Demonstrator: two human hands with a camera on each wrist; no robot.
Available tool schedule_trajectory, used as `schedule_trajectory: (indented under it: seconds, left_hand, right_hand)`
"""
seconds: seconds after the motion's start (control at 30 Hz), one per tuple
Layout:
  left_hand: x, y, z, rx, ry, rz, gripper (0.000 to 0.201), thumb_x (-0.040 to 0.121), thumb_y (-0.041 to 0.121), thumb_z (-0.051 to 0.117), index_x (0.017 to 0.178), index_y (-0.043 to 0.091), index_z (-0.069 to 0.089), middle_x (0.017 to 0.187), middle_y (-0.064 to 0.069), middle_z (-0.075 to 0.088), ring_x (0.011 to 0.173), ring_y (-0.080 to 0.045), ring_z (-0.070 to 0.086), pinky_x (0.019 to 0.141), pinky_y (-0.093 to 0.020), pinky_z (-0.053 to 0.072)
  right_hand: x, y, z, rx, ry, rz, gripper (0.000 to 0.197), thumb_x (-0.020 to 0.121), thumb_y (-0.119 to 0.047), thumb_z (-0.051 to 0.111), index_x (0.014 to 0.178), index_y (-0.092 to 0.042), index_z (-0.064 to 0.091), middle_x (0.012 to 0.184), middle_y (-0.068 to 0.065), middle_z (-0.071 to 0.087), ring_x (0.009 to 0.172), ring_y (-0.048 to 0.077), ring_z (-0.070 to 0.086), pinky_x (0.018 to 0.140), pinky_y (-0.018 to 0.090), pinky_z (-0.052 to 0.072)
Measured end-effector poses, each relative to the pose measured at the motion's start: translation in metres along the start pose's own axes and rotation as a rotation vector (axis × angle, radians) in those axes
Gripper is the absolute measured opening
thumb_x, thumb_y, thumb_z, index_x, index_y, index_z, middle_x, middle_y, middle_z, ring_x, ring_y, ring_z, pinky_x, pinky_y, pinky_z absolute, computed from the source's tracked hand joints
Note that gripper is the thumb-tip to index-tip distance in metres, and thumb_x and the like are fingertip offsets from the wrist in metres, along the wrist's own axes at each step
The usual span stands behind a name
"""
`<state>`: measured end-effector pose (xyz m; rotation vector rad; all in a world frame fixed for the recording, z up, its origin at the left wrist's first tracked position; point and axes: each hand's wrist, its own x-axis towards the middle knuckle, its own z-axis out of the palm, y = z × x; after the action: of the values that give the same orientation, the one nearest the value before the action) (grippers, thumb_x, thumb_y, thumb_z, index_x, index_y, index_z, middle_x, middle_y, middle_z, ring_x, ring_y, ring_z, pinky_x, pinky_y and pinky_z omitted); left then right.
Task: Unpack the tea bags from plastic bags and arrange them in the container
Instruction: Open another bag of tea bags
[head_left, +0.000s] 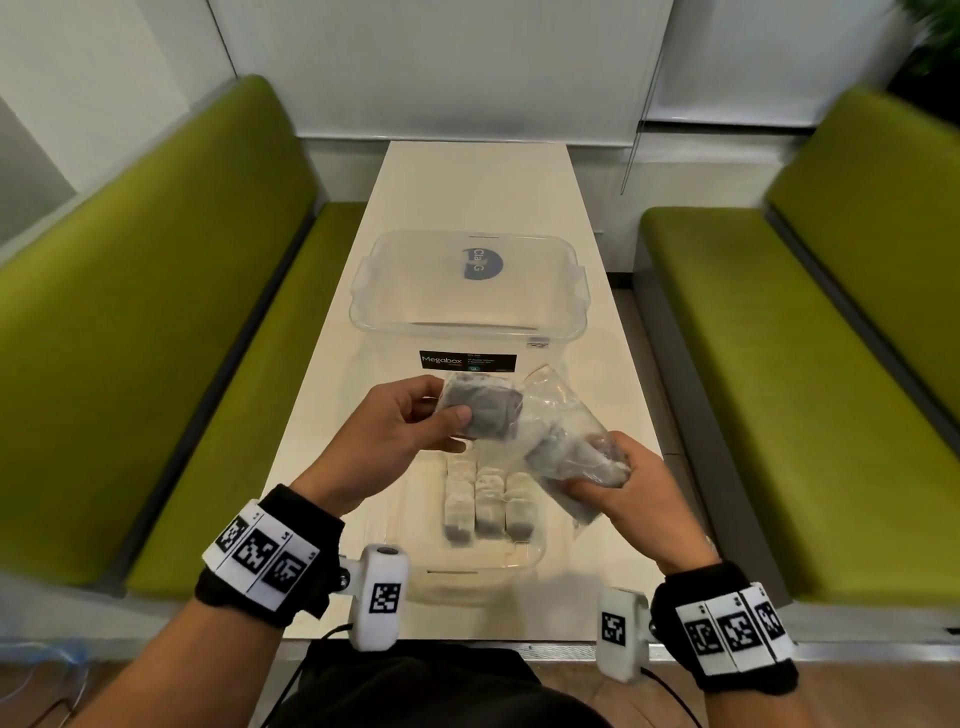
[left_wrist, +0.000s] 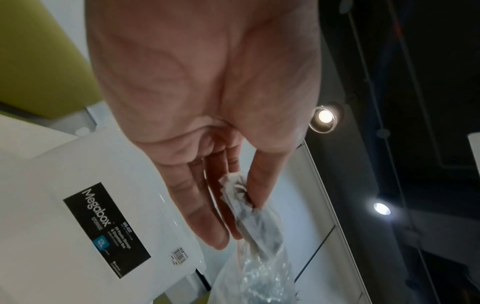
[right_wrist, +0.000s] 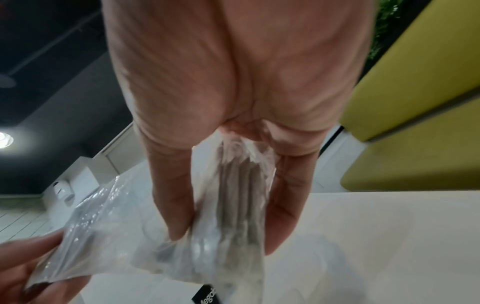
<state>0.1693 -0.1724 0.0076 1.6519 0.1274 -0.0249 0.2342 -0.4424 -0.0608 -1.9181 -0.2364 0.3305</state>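
Over the clear container (head_left: 470, 578), both hands hold one crumpled clear plastic bag (head_left: 563, 415). My left hand (head_left: 415, 431) pinches a grey bundle of tea bags (head_left: 483, 415) at the bag's upper end, thumb on top. In the left wrist view, the left hand (left_wrist: 233, 197) pinches that tea bag bundle (left_wrist: 257, 222) between thumb and fingers. My right hand (head_left: 618, 493) grips the bag's lower end with more tea bags inside. The right wrist view shows the right hand (right_wrist: 228, 226) curled around the plastic bag (right_wrist: 233, 195). Three rows of tea bags (head_left: 485, 501) lie in the container.
The container's clear lid (head_left: 467, 283), with a blue sticker, lies just behind it on the narrow white table (head_left: 467, 176). A black Megabox label (head_left: 467, 361) is on the container's far wall. Green benches (head_left: 156, 312) flank the table on both sides.
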Motion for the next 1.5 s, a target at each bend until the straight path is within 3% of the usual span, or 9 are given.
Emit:
schedule_trajectory:
  seconds: [0.17,0.3,0.47,0.77,0.87,1.03,1.17,1.33,1.5]
  left_hand:
    - [0.000,0.000,-0.005,-0.103,0.049,-0.049,0.020,0.099,0.010,0.062,0.117,0.004,0.067,0.105,-0.015,0.077,0.094,-0.033,0.075,0.080,-0.033,0.063]
    - [0.000,-0.003,-0.013,-0.103,0.101,-0.062,0.019,0.098,0.010,0.063,0.114,0.003,0.068,0.104,-0.016,0.076,0.090,-0.034,0.075,0.079,-0.035,0.063]
    - [-0.002,-0.007,-0.018,0.001,0.108,-0.088,0.016,0.098,0.012,0.065,0.112,0.004,0.069,0.098,-0.015,0.077,0.082,-0.026,0.075,0.075,-0.031,0.062]
    - [-0.007,-0.017,-0.015,0.111,-0.003,-0.116,0.010,0.097,0.010,0.066,0.106,0.007,0.070,0.094,-0.011,0.078,0.079,-0.021,0.072,0.077,-0.032,0.062]
    - [-0.007,-0.015,-0.017,0.123,-0.030,-0.102,0.013,0.096,0.010,0.067,0.107,0.006,0.070,0.093,-0.012,0.077,0.077,-0.019,0.071,0.077,-0.031,0.061]
    - [-0.007,-0.011,-0.016,0.172,-0.135,-0.074,0.016,0.095,0.008,0.068,0.111,0.006,0.071,0.096,-0.016,0.076,0.077,-0.016,0.070,0.075,-0.028,0.060]
    - [-0.004,-0.009,-0.012,0.214,-0.266,-0.065,0.017,0.094,0.013,0.071,0.110,0.008,0.072,0.097,-0.016,0.075,0.081,-0.022,0.069,0.077,-0.030,0.059]
    - [0.003,-0.010,-0.005,0.298,-0.342,-0.054,0.017,0.094,0.020,0.072,0.108,0.009,0.071,0.095,-0.009,0.076,0.077,-0.014,0.065,0.068,-0.026,0.052]
    - [0.007,-0.018,-0.013,0.440,-0.218,-0.034,0.014,0.090,0.029,0.077,0.102,0.023,0.073,0.090,0.001,0.076,0.075,-0.013,0.066,0.069,-0.023,0.050]
  right_hand:
    - [0.007,0.018,-0.012,0.089,0.042,0.097,0.031,0.075,-0.017,0.090,0.101,-0.014,0.073,0.092,0.006,0.078,0.092,0.034,0.073,0.084,0.050,0.059]
    - [0.015,0.047,-0.017,0.094,0.126,0.242,0.030,0.076,-0.016,0.090,0.098,-0.007,0.073,0.093,0.014,0.078,0.082,0.025,0.074,0.075,0.037,0.057]
    - [0.023,0.080,-0.012,-0.212,0.123,0.434,0.035,0.082,-0.032,0.085,0.102,-0.012,0.065,0.096,0.002,0.068,0.084,0.015,0.060,0.077,0.029,0.040]
    - [0.038,0.107,0.011,-0.469,-0.001,0.483,0.072,0.064,-0.079,0.072,0.103,-0.019,0.073,0.109,0.003,0.073,0.111,0.029,0.063,0.097,0.045,0.051]
    - [0.036,0.082,0.007,-0.583,0.138,0.355,0.088,0.071,-0.083,0.066,0.132,-0.020,0.062,0.134,0.006,0.063,0.130,0.028,0.050,0.109,0.043,0.041]
    - [0.030,0.016,0.006,-0.165,0.414,-0.039,0.044,0.085,-0.055,0.074,0.117,-0.025,0.067,0.112,-0.009,0.065,0.112,0.014,0.057,0.094,0.029,0.044]
    - [0.034,-0.029,0.021,0.298,-0.066,0.039,0.053,0.086,-0.060,0.064,0.116,-0.016,0.068,0.101,0.005,0.074,0.094,0.024,0.071,0.080,0.035,0.059]
    - [0.032,-0.047,0.054,0.527,-0.725,0.204,0.060,0.099,-0.049,0.047,0.138,-0.005,0.055,0.123,0.018,0.068,0.107,0.035,0.065,0.080,0.041,0.058]
    - [0.030,-0.044,0.063,0.611,-0.860,0.240,0.044,0.098,-0.013,0.053,0.140,-0.004,0.055,0.129,0.032,0.063,0.108,0.045,0.066,0.082,0.047,0.062]
